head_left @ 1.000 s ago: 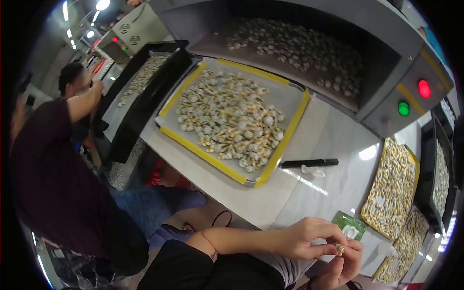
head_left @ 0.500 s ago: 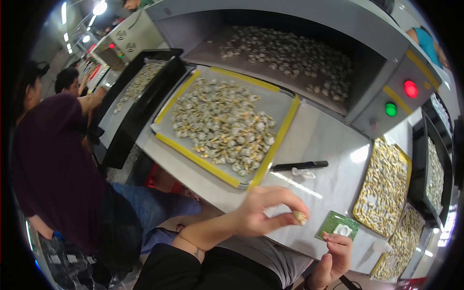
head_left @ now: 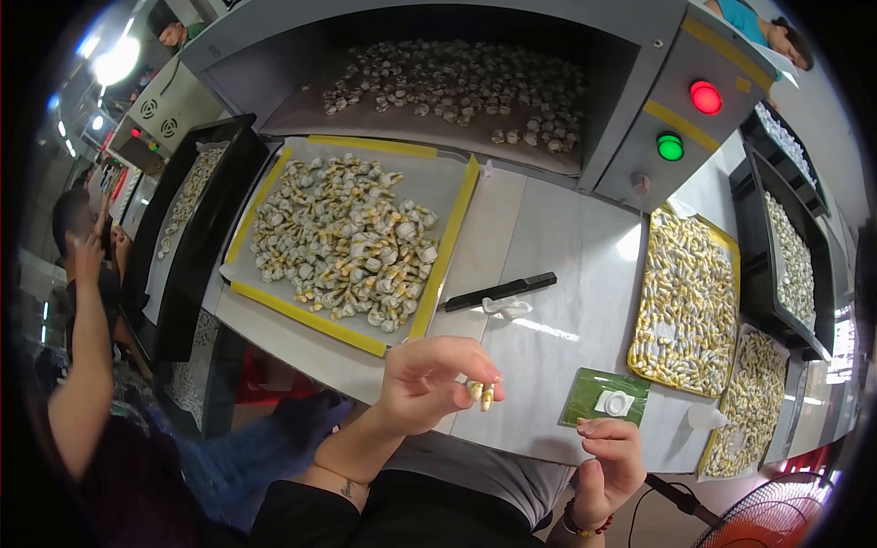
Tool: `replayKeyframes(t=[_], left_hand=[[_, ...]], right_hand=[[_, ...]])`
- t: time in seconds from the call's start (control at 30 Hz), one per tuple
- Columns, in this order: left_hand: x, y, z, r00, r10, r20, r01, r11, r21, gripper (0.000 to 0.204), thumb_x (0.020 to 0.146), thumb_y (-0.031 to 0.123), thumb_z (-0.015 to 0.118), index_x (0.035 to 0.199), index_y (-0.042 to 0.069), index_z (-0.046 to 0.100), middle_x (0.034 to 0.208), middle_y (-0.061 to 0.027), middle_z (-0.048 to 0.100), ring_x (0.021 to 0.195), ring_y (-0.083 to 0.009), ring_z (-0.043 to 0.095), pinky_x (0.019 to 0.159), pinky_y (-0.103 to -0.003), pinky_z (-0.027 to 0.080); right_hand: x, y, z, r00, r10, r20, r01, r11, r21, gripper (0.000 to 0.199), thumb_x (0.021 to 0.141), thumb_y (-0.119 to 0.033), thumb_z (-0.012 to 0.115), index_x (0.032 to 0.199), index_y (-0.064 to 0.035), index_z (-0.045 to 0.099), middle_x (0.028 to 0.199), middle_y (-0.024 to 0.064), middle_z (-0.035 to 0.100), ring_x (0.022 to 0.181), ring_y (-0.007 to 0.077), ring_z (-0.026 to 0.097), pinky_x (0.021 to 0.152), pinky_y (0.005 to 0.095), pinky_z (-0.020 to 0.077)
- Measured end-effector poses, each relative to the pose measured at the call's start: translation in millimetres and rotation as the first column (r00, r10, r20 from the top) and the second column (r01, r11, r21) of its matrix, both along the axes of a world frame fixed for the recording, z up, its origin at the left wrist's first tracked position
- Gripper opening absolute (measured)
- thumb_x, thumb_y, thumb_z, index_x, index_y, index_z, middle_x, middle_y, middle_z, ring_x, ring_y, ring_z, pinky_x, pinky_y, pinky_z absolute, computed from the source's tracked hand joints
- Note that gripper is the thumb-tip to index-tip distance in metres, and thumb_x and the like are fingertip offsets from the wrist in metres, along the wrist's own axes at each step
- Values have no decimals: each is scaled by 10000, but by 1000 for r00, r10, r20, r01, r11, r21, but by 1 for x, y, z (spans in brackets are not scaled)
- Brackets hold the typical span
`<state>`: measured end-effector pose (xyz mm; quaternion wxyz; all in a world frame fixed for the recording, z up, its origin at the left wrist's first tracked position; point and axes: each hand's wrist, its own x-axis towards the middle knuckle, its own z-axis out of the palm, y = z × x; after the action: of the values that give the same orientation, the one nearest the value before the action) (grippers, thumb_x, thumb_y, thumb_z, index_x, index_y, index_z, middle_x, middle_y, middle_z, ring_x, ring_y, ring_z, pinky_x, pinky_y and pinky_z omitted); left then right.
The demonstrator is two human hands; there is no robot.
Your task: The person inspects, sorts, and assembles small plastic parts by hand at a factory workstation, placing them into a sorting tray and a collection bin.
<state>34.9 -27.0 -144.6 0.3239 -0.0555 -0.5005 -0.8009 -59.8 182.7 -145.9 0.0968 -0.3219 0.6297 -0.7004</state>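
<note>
My left hand [head_left: 427, 384] is closed in a pinch just off the near corner of a paper-lined tray [head_left: 311, 320] with yellow edges, heaped with similar pieces. Between its thumb and fingertips are small white-and-yellow pieces [head_left: 481, 395], two yellow ends showing below. My right hand [head_left: 610, 466] is raised at the table's near edge, its half-bent fingers apart from the thumb, with nothing visible in them. Just beyond it lies a green square pad [head_left: 585, 385] bearing a white ring-shaped piece [head_left: 615, 403]. A slim black tool [head_left: 501, 290] and a crumpled white scrap [head_left: 508, 309] lie farther back.
A grey machine with a wide opening [head_left: 630, 119] stands behind, pieces spread inside. At right are a full yellow-edged tray [head_left: 736, 274], a black bin [head_left: 758, 265] and a small white cup [head_left: 705, 417]. A fan [head_left: 776, 516] stands lower right. At left, a co-worker's arm [head_left: 82, 365] is raised.
The view has swung, so the table things sit farther left. The pieces in my left hand now show two yellow ends. The co-worker at left sits lower in view, an arm raised.
</note>
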Motion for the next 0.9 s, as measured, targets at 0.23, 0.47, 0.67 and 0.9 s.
replayKeyframes(t=[0.23, 0.47, 0.67, 0.9], left_hand=[[1, -3, 4, 995, 75, 61, -69, 993, -100, 201, 820, 95, 683, 946, -49, 621, 872, -151, 647, 803, -221, 625, 697, -307, 501], [22, -71, 33, 491, 868, -73, -262, 67, -963, 265, 703, 100, 734, 945, 51, 637, 1046, -121, 633, 960, -327, 594, 825, -386, 471], [29, -103, 29, 484, 860, 159, 216, 59, -975, 340, 767, 311, 685, 1056, 149, 611, 1381, -126, 397, 1286, -377, 333, 1032, -571, 257], [47, -183, 21, 305, 919, 251, 107, 229, -968, 313, 848, 200, 598, 1136, 86, 551, 1241, -169, 531, 1155, -400, 465, 960, -448, 377]], right_hand=[[0, 2, -2, 1000, -17, 16, 17, 1000, 13, 146, 779, -120, 635, 837, 13, 620, 886, 150, 588, 834, 254, 592, 800, 409, 515], [-1, 9, -5, 999, -32, 12, 32, 999, 12, 143, 772, -113, 636, 838, 13, 622, 882, 148, 588, 826, 251, 587, 800, 402, 512], [-5, 11, -7, 998, -63, 17, 62, 998, 30, 136, 765, -100, 629, 836, 16, 620, 882, 148, 586, 825, 249, 581, 796, 393, 506], [-4, 15, -4, 999, -49, 15, 48, 998, 41, 127, 761, -91, 627, 832, 14, 621, 870, 141, 589, 824, 246, 581, 797, 393, 504]])
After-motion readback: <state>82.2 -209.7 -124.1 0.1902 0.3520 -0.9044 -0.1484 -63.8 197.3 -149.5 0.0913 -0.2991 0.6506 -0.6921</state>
